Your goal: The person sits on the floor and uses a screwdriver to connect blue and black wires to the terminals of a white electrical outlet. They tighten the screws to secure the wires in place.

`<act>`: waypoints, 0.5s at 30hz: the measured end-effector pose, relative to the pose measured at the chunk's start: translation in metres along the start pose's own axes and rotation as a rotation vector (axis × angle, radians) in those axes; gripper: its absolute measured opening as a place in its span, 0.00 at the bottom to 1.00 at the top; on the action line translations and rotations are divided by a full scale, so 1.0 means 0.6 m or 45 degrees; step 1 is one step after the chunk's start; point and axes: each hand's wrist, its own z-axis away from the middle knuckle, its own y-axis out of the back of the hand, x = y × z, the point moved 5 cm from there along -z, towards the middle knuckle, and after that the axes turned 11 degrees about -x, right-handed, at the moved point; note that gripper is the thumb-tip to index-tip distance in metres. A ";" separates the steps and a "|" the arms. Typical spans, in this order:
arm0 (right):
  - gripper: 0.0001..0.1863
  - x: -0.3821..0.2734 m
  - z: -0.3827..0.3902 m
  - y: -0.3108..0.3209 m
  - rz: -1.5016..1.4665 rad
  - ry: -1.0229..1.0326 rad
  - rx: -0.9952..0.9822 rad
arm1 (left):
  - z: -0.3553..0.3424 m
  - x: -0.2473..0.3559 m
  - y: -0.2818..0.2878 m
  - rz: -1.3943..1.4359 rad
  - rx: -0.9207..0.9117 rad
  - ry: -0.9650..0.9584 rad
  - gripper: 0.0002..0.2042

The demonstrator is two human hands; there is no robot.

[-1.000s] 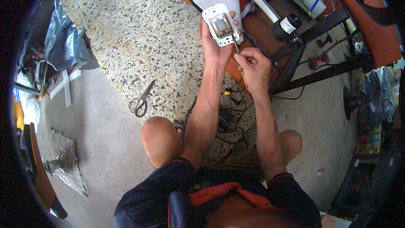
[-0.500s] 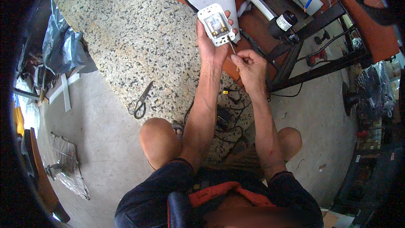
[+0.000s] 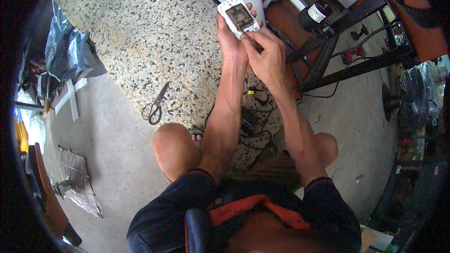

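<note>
A white rectangular electrical housing (image 3: 233, 1) with rounded corners lies in my left hand (image 3: 230, 44). Its open recess faces up and shows brass-coloured metal parts inside. My left fingers wrap round its right edge, with the palm beneath it. At the housing's lower end is my right hand (image 3: 266, 54), thumb and fingers pinched together against the edge. Those fingers mostly hide what is between them; only a dark bit shows there. A pair of scissors (image 3: 156, 107) with dark handles lies on the speckled stone slab (image 3: 183, 51), left of my forearms.
An orange-brown metal frame (image 3: 300, 28) with dark bars and a black cylinder (image 3: 319, 11) stands at upper right. Black cables (image 3: 253, 124) with a yellow tag lie between my legs. Plastic bags (image 3: 70, 51) are heaped at left, a plastic-wrapped bundle (image 3: 415, 82) at right.
My right hand has moved up and left, against the housing's lower end. The thin rod seen between that hand and the housing is now hidden. The housing has shifted slightly upward in view.
</note>
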 end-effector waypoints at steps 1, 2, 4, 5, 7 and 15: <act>0.08 -0.003 -0.010 -0.002 0.018 0.019 -0.062 | 0.000 0.001 0.001 -0.023 0.023 -0.003 0.30; 0.08 -0.004 -0.017 -0.006 0.027 0.025 -0.125 | 0.002 0.000 0.004 -0.036 0.065 0.012 0.30; 0.08 0.001 -0.027 -0.012 0.070 -0.046 -0.254 | 0.002 0.000 0.005 -0.062 0.048 0.001 0.31; 0.08 0.002 -0.031 -0.010 0.086 -0.052 -0.253 | 0.002 -0.002 0.007 -0.061 0.055 0.002 0.31; 0.08 0.012 -0.033 -0.012 0.136 -0.194 -0.307 | 0.004 -0.010 0.011 -0.036 0.066 0.017 0.31; 0.09 0.037 -0.017 0.007 -0.126 -0.306 -0.081 | -0.004 -0.009 0.007 -0.054 0.006 0.063 0.31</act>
